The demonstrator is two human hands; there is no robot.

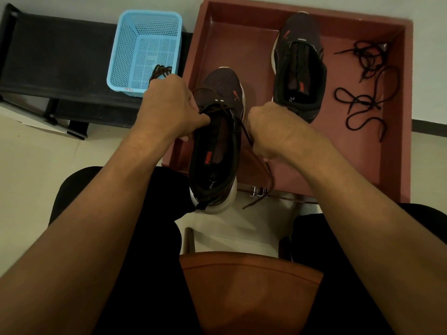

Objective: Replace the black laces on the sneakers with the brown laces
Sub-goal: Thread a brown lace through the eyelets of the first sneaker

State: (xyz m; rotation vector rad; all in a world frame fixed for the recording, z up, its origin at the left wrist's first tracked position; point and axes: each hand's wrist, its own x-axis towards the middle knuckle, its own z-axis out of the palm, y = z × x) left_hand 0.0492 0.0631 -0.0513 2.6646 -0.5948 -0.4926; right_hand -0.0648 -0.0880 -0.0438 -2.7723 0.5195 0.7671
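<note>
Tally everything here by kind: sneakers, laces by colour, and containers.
Dark mesh sneakers with white soles: 2
Brown cord laces: 2
Black cord laces: 2 loose tangles
Blue perforated plastic basket: 1
Red-brown square tray: 1
Total: 8

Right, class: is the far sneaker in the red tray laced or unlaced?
Unlaced. The far sneaker has no lace visible across its tongue; black laces lie loose beside it in the red tray.
</note>
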